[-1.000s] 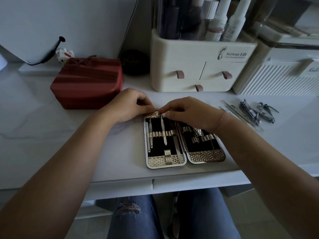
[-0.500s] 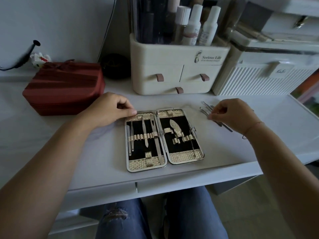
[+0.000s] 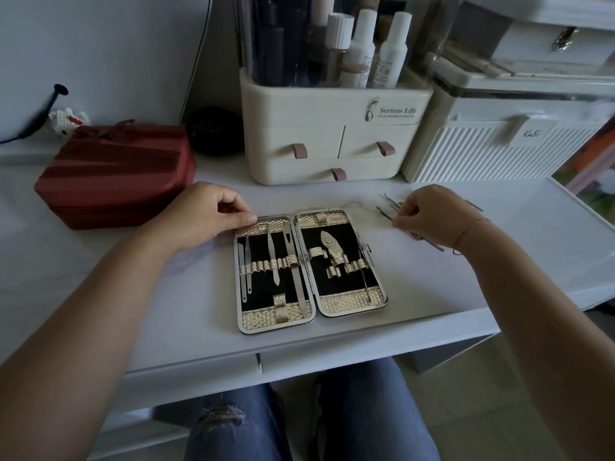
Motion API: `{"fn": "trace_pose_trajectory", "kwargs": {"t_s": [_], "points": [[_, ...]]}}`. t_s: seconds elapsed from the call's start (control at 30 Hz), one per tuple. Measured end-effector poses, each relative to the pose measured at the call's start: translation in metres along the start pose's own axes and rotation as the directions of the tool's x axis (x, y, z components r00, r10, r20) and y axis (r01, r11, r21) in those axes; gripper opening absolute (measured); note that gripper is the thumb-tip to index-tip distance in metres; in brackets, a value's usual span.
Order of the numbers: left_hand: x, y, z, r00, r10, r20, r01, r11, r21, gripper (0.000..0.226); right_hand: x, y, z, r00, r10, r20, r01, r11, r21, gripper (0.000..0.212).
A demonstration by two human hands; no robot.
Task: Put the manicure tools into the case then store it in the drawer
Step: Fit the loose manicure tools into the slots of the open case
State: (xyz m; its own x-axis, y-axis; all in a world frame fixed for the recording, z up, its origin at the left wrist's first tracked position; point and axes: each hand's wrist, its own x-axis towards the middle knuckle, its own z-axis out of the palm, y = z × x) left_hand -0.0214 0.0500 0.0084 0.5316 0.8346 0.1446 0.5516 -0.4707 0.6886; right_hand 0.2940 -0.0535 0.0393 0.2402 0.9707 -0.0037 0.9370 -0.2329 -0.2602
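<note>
An open manicure case [image 3: 311, 311] with gold trim and black lining lies flat on the white desk. Several steel tools sit in its elastic loops, among them a long file [image 3: 297, 277] on the left half and a nipper [image 3: 332, 249] on the right half. My left hand [image 3: 203, 216] rests curled on the case's top left corner, fingertips pressing the rim. My right hand [image 3: 429, 216] is to the right of the case, its fingertips pinched on a thin loose tool in the pile of loose tools [image 3: 387, 207], most of which the hand hides.
A cream cosmetics organiser [image 3: 332, 134] with three small drawers stands behind the case, bottles on top. A ribbed white box [image 3: 499, 151] is to its right, a red pouch [image 3: 116, 174] at the left. The desk drawer fronts [image 3: 259, 362] run along the near edge.
My right hand left the case and moved right to the loose tools, closing its fingers on one. My left hand stayed on the case corner. The view shifted right.
</note>
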Motion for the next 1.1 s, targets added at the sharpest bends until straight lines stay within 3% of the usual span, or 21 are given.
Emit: {"fn": "trace_pose_trajectory", "kwargs": {"t_s": [0.2, 0.33, 0.4, 0.57, 0.67, 0.9, 1.1], "points": [[0.000, 0.000, 0.000, 1.000, 0.007, -0.002, -0.007, 1.000, -0.006, 0.012, 0.000, -0.003, 0.000, 0.997, -0.046, -0.057, 0.049, 0.998, 0.042, 0.021], [0.001, 0.000, -0.001, 1.000, 0.007, 0.008, -0.007, 1.000, -0.001, 0.012, -0.003, -0.004, -0.001, 0.996, -0.043, -0.077, 0.066, 0.945, 0.321, 0.007], [0.001, -0.001, -0.001, 1.000, 0.007, 0.013, -0.007, 1.000, 0.006, 0.011, -0.002, -0.004, 0.000, 0.998, -0.058, -0.014, 0.057, 0.866, 0.497, 0.004], [0.001, -0.002, -0.001, 1.000, -0.013, 0.010, 0.013, 1.000, 0.005, 0.009, -0.003, -0.007, -0.001, 0.955, -0.207, 0.211, -0.056, 0.574, 0.817, 0.045], [0.001, -0.001, -0.001, 1.000, -0.013, 0.013, 0.013, 1.000, 0.007, 0.009, -0.003, -0.013, 0.000, 0.933, -0.266, 0.242, -0.058, 0.554, 0.831, 0.041], [0.000, 0.000, -0.001, 1.000, -0.016, 0.007, 0.016, 1.000, 0.005, 0.012, 0.001, -0.028, 0.015, 0.935, -0.249, 0.254, -0.104, 0.492, 0.864, 0.026], [0.000, 0.000, -0.001, 1.000, -0.018, 0.001, 0.018, 1.000, -0.003, 0.010, 0.000, -0.031, 0.018, 0.945, -0.256, 0.205, -0.033, 0.548, 0.836, 0.027]]}}
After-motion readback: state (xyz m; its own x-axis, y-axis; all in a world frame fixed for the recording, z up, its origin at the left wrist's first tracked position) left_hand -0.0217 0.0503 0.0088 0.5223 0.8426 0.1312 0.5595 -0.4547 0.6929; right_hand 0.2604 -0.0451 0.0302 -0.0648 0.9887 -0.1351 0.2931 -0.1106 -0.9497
